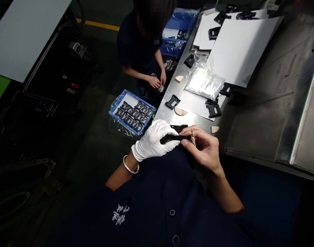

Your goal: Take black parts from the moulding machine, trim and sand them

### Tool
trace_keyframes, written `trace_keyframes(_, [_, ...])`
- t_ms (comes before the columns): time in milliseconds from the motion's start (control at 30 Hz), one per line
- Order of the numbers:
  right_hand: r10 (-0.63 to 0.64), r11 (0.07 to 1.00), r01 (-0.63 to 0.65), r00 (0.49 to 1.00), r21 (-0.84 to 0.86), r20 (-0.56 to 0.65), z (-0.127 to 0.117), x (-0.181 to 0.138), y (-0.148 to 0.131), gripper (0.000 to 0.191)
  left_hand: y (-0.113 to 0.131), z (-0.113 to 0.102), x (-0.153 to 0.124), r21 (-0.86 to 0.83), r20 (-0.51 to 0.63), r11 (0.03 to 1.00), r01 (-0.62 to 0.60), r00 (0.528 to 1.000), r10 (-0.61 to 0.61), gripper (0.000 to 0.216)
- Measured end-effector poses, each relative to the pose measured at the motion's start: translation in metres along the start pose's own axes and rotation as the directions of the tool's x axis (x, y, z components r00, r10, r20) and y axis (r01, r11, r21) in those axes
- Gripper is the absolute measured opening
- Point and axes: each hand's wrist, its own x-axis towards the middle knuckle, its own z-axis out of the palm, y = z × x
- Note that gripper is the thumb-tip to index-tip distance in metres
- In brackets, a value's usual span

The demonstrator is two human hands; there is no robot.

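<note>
My left hand [154, 138], in a white glove, is closed around a dark black plastic part [170, 137] held edge-on in front of my chest. My bare right hand [205, 146] meets the part's right end with thumb and fingers. A slim tool with a pointed metal tip [193, 137] stands up between those fingers; its exact kind cannot be made out. Just behind my hands another black part [181, 127] lies on the metal table, partly hidden. Farther back on the table rest a black frame-shaped part [173, 102] and a cream half-round piece [181, 111].
A co-worker [141, 51] sits beyond the table's left edge, hands on a small object. A blue crate [125, 92] holds rows of wrapped black parts. White sheets [239, 48], a clear plastic bag [205, 80] and several black parts lie on the metal table [259, 123].
</note>
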Motion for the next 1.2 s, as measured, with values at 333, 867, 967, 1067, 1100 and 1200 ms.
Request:
trace_keyframes(333, [0.05, 0.99, -0.057, 0.997, -0.126, -0.061, 0.009, 0.002, -0.004, 0.007, -0.008, 0.007, -0.006, 0.11, 0.051, 0.994, -0.002, 0.999, -0.003, 0.013])
trace_keyframes(867, [-0.089, 0.969, 0.093, 0.996, -0.23, 0.026, 0.014, 0.003, 0.002, 0.005, 0.004, 0.009, 0.003, -0.007, -0.033, 0.973, 0.232, 0.972, -0.232, 0.031])
trace_keyframes(967, [-0.071, 0.968, 0.077, 0.997, -0.238, 0.031, 0.013, 0.001, 0.005, 0.006, 0.004, 0.012, 0.001, -0.003, -0.025, 0.961, 0.277, 0.961, -0.277, 0.035])
trace_keyframes(1067, [-0.023, 0.981, 0.023, 1.0, -0.193, 0.002, 0.01, 0.0, 0.008, 0.011, 0.004, 0.013, -0.001, -0.051, -0.038, 0.944, 0.326, 0.944, -0.328, 0.031])
trace_keyframes(1100, [-0.013, 0.985, 0.013, 1.0, -0.171, 0.002, 0.009, 0.0, 0.009, 0.012, 0.004, 0.013, -0.002, -0.067, -0.035, 0.938, 0.341, 0.939, -0.343, 0.031])
trace_keyframes(1200, [-0.019, 0.988, 0.025, 0.999, -0.152, 0.041, 0.008, 0.002, 0.01, 0.007, 0.004, 0.012, 0.0, -0.1, 0.056, 0.928, 0.358, 0.934, -0.354, 0.034])
